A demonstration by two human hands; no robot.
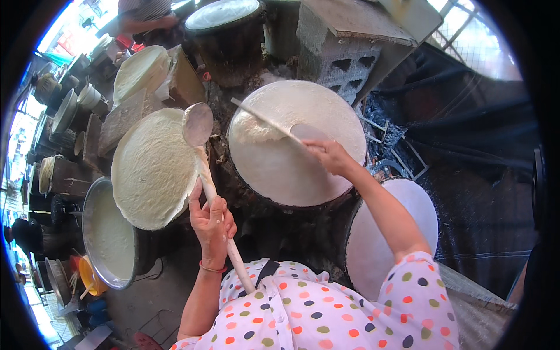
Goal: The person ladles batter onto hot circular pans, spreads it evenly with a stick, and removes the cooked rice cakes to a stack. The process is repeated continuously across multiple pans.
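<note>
My left hand holds the pale handle of a long ladle, its round bowl raised beyond my fingers. The handle's lower end reaches my shirt. My right hand grips a thin flat stick slanting over a wide round steamer top. A round greyish disc shows beside those fingers; I cannot tell if it is held too. Thick pale batter is heaped along the stick on the white surface. Left of the ladle is a round yellowish sheet with a rough, wrinkled face.
A metal basin of pale batter stands at left. Another round white top is by my right arm. Beyond are a large pot and concrete blocks. A person is at upper left. Dark sheeting hangs at right.
</note>
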